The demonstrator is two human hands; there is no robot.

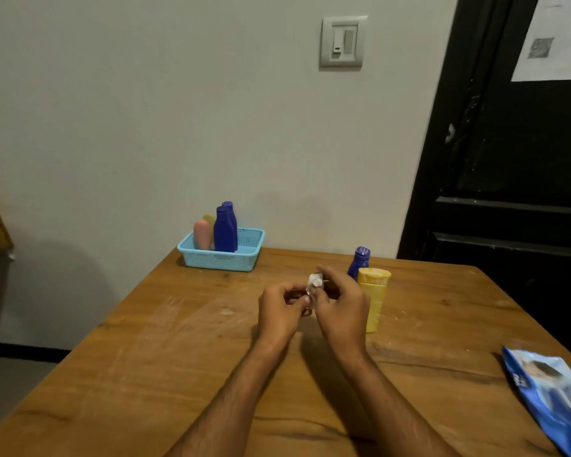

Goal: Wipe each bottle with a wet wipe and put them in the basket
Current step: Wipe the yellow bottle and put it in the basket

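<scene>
Wet wipe [314, 282] pinched between left hand [282, 313]; right hand [342, 308]

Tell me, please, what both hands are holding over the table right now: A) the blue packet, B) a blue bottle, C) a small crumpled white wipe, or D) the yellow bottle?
C: the left hand and right hand pinch a small crumpled white wipe between them, while the bottles stand untouched.

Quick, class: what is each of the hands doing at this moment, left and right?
Left hand: fingers curled, pinching the crumpled wet wipe.
Right hand: fingers curled round the same wet wipe from the other side.
</scene>
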